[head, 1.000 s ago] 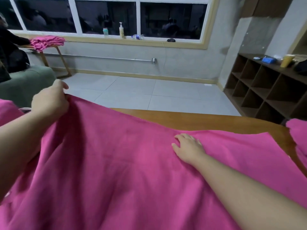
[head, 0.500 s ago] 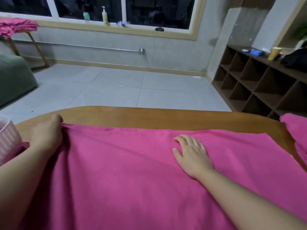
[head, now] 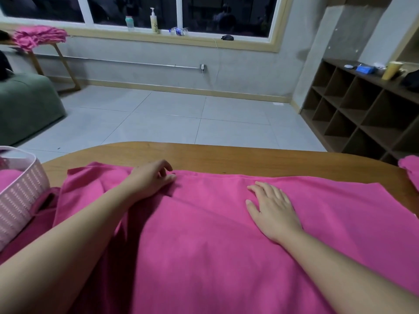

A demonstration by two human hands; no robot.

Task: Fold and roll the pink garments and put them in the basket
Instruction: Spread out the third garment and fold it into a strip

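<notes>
Head view: since half a second ago, the left hand (head: 152,177) has been moved from the left end of the pink garment (head: 204,234) toward the middle of its far edge, and a left flap of cloth is now laid out where the hand was. The left fingers are loosely curled with their tips on the fabric; whether cloth is pinched cannot be told. The right hand (head: 273,209) is kept where it was, fingers straight and slightly spread, pressed flat on the garment.

The garment is spread across the wooden table (head: 226,157), its far hem running just short of the table's far rim. The basket (head: 21,191) stands at the left edge, touching the cloth, with pink fabric seen inside. A second pink piece (head: 411,171) lies at the right end of the table. Beyond, a green seat (head: 27,105), a cubby shelf (head: 362,114) and bottles on the windowsill (head: 154,20) are seen.

The cloth is soft and matte, faintly wrinkled; the basket is pale perforated plastic; the tabletop is smooth with a rounded edge.
</notes>
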